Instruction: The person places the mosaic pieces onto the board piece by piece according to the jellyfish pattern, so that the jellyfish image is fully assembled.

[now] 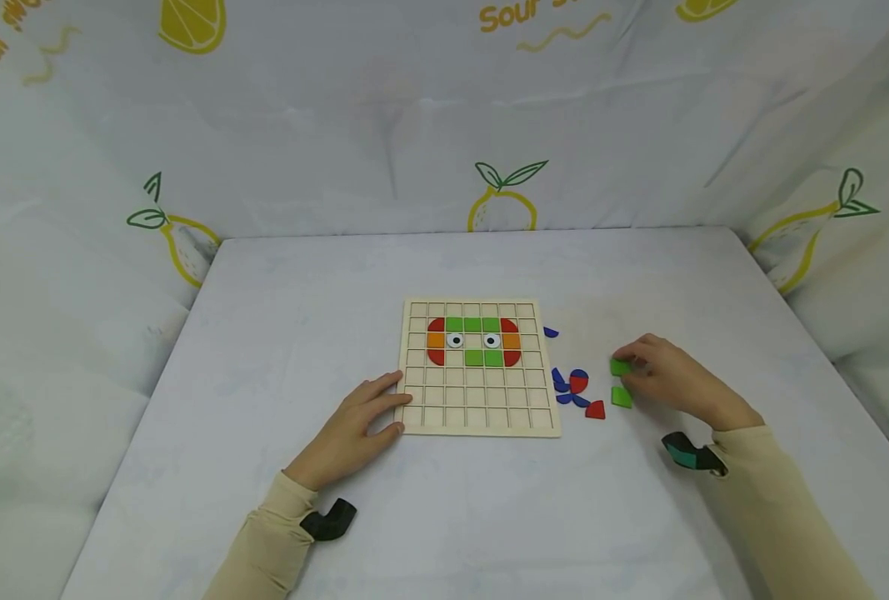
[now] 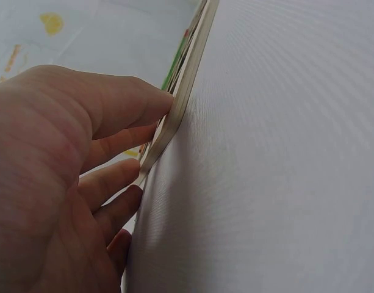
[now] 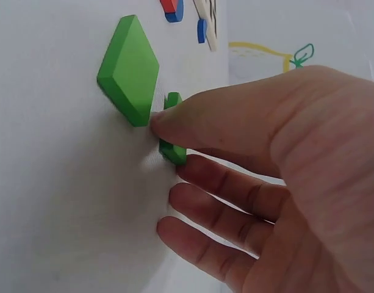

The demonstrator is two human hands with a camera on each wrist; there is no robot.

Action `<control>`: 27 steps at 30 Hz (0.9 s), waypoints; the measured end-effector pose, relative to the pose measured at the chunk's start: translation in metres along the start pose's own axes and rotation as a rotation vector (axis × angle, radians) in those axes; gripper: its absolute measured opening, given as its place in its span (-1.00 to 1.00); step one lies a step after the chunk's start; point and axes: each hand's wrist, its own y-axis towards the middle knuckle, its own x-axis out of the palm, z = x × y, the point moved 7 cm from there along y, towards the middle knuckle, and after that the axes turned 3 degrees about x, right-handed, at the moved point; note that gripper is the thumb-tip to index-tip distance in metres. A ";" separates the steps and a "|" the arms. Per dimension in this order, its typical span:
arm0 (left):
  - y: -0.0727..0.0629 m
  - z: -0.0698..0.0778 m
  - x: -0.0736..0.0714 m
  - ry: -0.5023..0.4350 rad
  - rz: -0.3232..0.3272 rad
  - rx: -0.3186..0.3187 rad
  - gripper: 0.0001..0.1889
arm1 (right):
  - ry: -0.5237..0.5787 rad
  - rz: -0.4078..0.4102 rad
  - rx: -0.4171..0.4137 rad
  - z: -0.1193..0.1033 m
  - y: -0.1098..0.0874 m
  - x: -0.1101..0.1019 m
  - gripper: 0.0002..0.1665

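A wooden grid board (image 1: pixel 481 417) lies mid-table. Set in its cells are green squares (image 1: pixel 472 325), orange squares (image 1: pixel 436 340), red quarter-rounds (image 1: pixel 436 357) and white tiles with black eyes (image 1: pixel 492 341). My left hand (image 1: pixel 357 425) rests at the board's left edge, fingers fairly straight; in the left wrist view its thumb touches the board's side (image 2: pixel 187 79). Right of the board, my right hand (image 1: pixel 672 379) pinches a green square tile (image 3: pixel 173 152) between thumb and fingers, low over the table. Another green square tile (image 3: pixel 127 70) lies close beside it.
Between the board and my right hand lie several blue pieces (image 1: pixel 581 401), with a red quarter-round (image 1: pixel 596 410) and a red-and-blue pair (image 1: pixel 579 382). A lone blue piece (image 1: pixel 551 332) sits by the board's upper right edge. A lemon-print cloth (image 1: pixel 339 125) hangs behind the table.
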 end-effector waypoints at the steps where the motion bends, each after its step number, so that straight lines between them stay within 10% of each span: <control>1: 0.000 0.000 0.000 0.000 0.001 0.002 -0.56 | 0.003 -0.001 0.005 -0.001 0.001 0.000 -0.59; 27: 0.000 0.001 -0.001 0.013 0.011 0.016 -0.57 | 0.063 0.053 -0.198 -0.094 0.043 -0.026 -0.54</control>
